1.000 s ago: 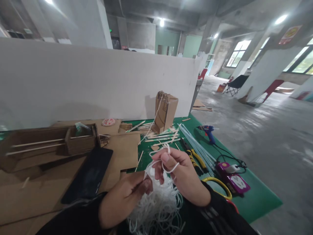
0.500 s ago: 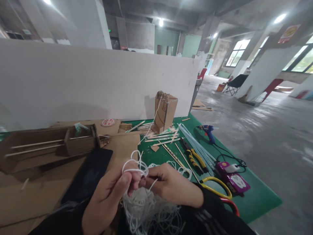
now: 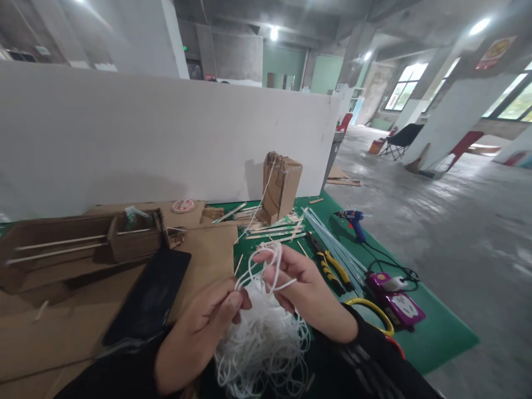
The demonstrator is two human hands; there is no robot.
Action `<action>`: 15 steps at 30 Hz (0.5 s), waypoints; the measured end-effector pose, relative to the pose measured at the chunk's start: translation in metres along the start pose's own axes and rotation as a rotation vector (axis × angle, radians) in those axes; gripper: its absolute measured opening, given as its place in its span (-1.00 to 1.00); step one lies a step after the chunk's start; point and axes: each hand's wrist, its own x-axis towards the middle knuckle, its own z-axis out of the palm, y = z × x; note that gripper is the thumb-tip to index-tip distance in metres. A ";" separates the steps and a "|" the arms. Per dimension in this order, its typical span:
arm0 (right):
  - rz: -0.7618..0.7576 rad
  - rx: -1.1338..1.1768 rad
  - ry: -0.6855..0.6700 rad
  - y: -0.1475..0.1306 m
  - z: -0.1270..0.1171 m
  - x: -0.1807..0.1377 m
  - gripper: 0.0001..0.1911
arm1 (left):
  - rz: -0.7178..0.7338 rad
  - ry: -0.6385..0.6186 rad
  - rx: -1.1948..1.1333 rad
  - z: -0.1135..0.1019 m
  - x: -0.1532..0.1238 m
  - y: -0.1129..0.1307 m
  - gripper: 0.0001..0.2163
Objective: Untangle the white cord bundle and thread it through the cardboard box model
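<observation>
A tangled bundle of white string point(image 3: 264, 343) lies between both of my hands, low in the view. My left hand point(image 3: 199, 332) pinches strands at the bundle's upper left. My right hand point(image 3: 307, 293) is raised a little higher, with loops of the string wound around its fingers. Both forearms wear black sleeves. Beyond my hands a thin string runs up to a small cardboard box point(image 3: 280, 187) standing on the green mat point(image 3: 436, 332).
Brown cardboard sheets point(image 3: 210, 255) and a cardboard frame with wooden sticks point(image 3: 83, 244) lie at the left, with a black tablet point(image 3: 149, 296). To the right are pliers point(image 3: 332, 269), yellow scissors point(image 3: 374, 316), a blue glue gun point(image 3: 353, 221) and a purple power strip point(image 3: 394, 302). A white partition point(image 3: 166, 138) stands behind.
My right hand has lifted up with string loops on its fingers. My left hand has dropped lower and keeps pinching the bundle.
</observation>
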 end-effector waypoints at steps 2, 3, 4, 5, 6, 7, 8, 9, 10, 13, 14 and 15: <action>0.110 -0.170 -0.106 0.002 -0.001 0.000 -0.69 | -0.005 0.037 -0.118 -0.001 -0.002 0.002 -0.68; 0.151 -0.250 -0.192 0.003 -0.001 0.000 -0.72 | 0.004 0.059 -0.182 -0.001 -0.003 0.004 -0.68; 0.166 -0.305 -0.278 0.004 0.000 0.000 -0.78 | 0.012 0.076 -0.239 -0.002 -0.003 0.005 -0.67; 0.161 -0.334 -0.341 0.005 0.001 0.000 -0.83 | 0.019 0.093 -0.286 -0.002 -0.004 0.006 -0.67; 0.142 -0.341 -0.373 0.007 0.002 0.000 -0.85 | 0.022 0.113 -0.323 -0.002 -0.005 0.006 -0.68; 0.119 -0.335 -0.377 0.007 0.004 -0.001 -0.84 | 0.026 0.135 -0.354 -0.002 -0.005 0.006 -0.68; 0.102 -0.321 -0.355 0.008 0.005 -0.001 -0.81 | 0.032 0.156 -0.377 -0.003 -0.005 0.006 -0.70; 0.096 -0.306 -0.321 0.008 0.006 0.000 -0.78 | 0.039 0.170 -0.393 -0.003 -0.005 0.005 -0.71; 0.096 -0.286 -0.281 0.007 0.006 0.000 -0.75 | 0.045 0.176 -0.399 -0.004 -0.004 0.004 -0.73; 0.078 -0.203 -0.160 0.003 0.007 0.001 -0.71 | 0.021 0.112 -0.327 -0.003 0.001 -0.001 -0.79; 0.072 -0.182 -0.122 0.001 0.007 0.002 -0.70 | 0.000 0.071 -0.273 -0.001 0.002 -0.003 -0.78; 0.066 -0.164 -0.088 0.000 0.007 0.002 -0.70 | -0.018 0.029 -0.208 0.000 0.004 -0.004 -0.75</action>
